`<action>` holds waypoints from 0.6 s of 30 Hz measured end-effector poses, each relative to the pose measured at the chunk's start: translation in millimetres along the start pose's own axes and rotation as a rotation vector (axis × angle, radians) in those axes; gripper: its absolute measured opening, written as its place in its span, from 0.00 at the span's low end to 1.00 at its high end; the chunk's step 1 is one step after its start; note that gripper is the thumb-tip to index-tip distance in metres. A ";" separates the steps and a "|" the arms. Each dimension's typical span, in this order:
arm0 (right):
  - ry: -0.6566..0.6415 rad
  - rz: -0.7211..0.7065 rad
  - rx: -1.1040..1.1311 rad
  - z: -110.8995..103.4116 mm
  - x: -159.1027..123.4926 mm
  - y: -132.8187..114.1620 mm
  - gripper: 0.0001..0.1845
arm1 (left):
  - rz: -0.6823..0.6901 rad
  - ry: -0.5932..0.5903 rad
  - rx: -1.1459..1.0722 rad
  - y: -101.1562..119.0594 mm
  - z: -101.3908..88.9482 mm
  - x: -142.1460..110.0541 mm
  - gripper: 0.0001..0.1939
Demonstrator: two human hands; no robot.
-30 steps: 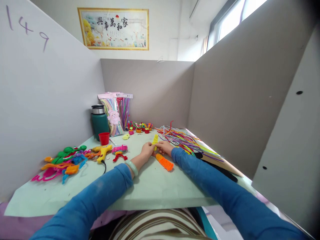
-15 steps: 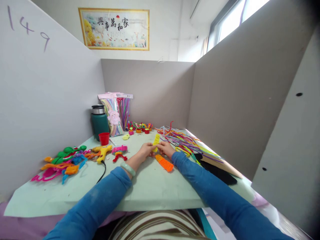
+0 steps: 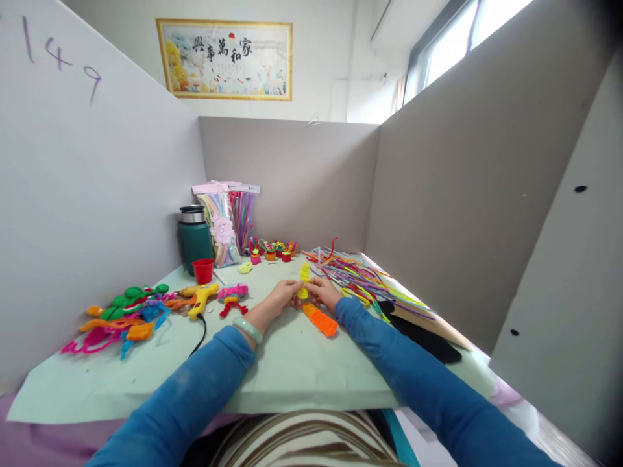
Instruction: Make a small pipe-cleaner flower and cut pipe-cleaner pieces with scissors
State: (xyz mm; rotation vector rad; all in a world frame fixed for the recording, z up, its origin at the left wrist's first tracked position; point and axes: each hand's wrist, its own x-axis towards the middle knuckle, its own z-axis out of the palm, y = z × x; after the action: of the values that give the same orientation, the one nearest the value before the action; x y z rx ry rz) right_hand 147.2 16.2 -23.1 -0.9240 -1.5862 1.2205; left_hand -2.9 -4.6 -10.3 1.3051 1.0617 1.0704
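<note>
Between my two hands, over the middle of the table, is a yellow folded pipe-cleaner strip [image 3: 304, 272], held upright. My left hand [image 3: 287, 294] pinches its left side. From the right, the fingers of my right hand [image 3: 322, 291] close on it too. The fingertips partly cover its lower part. Just below my hands an orange folded pipe-cleaner strip [image 3: 321, 320] lies flat on the table, slanting down to the right.
Loose pipe cleaners [image 3: 350, 269], yellow-handled scissors [image 3: 357, 296] and a black strip [image 3: 423, 337] lie right. Left are a yellow glue gun [image 3: 200, 299] with its cord, a pink-and-red pipe-cleaner piece [image 3: 233, 298], colourful pieces [image 3: 129, 314], a red cup [image 3: 203, 270] and a green bottle [image 3: 195, 241].
The yellow strip has turned slightly to stand straighter between my fingers. Both hands stay in nearly the same place, and the view has shifted a little.
</note>
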 end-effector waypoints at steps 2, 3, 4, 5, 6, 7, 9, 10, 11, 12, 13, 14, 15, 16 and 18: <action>-0.007 0.004 0.003 -0.4 -0.2 -0.3 0.14 | -0.006 0.007 0.002 0.4 0.3 0.3 0.12; -0.012 0.006 0.004 -0.7 0.0 -0.1 0.15 | -0.010 0.015 0.009 0.4 0.3 0.6 0.12; -0.018 0.006 0.005 -0.9 0.4 0.6 0.15 | -0.014 0.025 0.019 0.3 0.1 1.0 0.11; -0.022 0.003 0.004 -1.2 0.9 1.5 0.15 | -0.019 0.035 0.028 0.1 -0.3 1.4 0.11; -0.026 -0.003 0.002 -1.4 1.7 2.7 0.16 | -0.023 0.043 0.035 -0.2 -0.6 1.8 0.11; -0.029 -0.012 -0.001 -1.8 2.5 4.0 0.16 | -0.024 0.051 0.040 -0.5 -1.0 2.2 0.11; -0.027 -0.022 -0.008 -2.6 4.4 7.0 0.16 | -0.020 0.062 0.044 -1.1 -1.6 2.7 0.10; -0.026 -0.023 -0.014 -3.1 5.4 8.4 0.17 | -0.017 0.067 0.046 -1.3 -1.8 2.7 0.10; -0.025 -0.021 -0.019 -3.6 6.3 9.7 0.17 | -0.016 0.070 0.049 -1.4 -1.8 2.7 0.09; -0.026 -0.016 -0.026 -4.1 7.1 10.8 0.17 | -0.017 0.075 0.052 -1.4 -1.8 2.6 0.09; -0.027 -0.013 -0.033 -4.6 7.9 11.6 0.18 | -0.020 0.080 0.056 -1.4 -1.6 2.5 0.08; -0.031 -0.011 -0.040 -5.1 8.6 12.4 0.18 | -0.024 0.082 0.058 -1.3 -1.5 2.4 0.08; -0.036 -0.010 -0.044 -5.5 9.1 13.0 0.18 | -0.026 0.083 0.060 -1.3 -1.3 2.3 0.09; -0.038 -0.010 -0.043 -5.8 9.7 13.6 0.18 | -0.028 0.084 0.060 -1.3 -1.2 2.4 0.09; -0.040 -0.012 -0.035 -6.3 10.6 14.9 0.19 | -0.025 0.086 0.065 -1.9 -1.3 3.0 0.08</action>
State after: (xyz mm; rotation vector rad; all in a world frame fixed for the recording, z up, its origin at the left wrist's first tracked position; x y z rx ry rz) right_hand 150.3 31.3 -34.7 -0.9161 -1.6465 1.2134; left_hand -3.6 -1.4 -12.1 1.3033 1.1826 1.0899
